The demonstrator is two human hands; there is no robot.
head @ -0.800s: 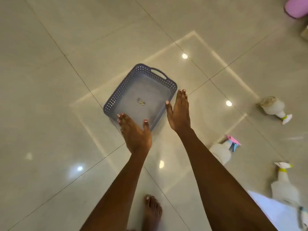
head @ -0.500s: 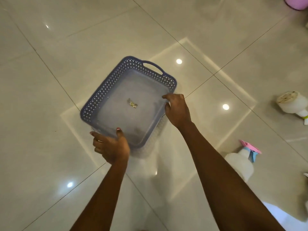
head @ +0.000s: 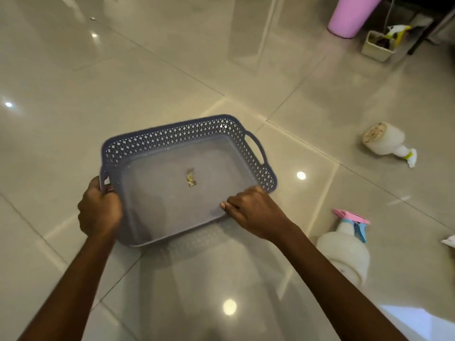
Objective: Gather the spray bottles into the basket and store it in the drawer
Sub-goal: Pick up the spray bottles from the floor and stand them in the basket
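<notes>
A blue-grey perforated plastic basket (head: pixel 172 139) is in the middle of the tiled floor, holding only a small scrap of label. My left hand (head: pixel 99 210) grips its left handle. My right hand (head: pixel 251 210) is closed on the near right rim. A white spray bottle with a pink and blue trigger (head: pixel 344 249) lies on the floor to the right of my right arm. A second white spray bottle with a yellow collar (head: pixel 386 142) lies on its side farther right. The tip of a third white object (head: pixel 449 241) shows at the right edge.
A pink cylindrical bin (head: pixel 349 13) stands at the far right. Beside it is a small cream tub (head: pixel 378 46) with things in it. Dark furniture legs are in the top right corner. Glossy beige floor tiles surround the basket.
Both hands went from hovering open over the basket to gripping it. The basket has turned and shifted toward me and to the right. The view has tilted up, showing the pink bin.
</notes>
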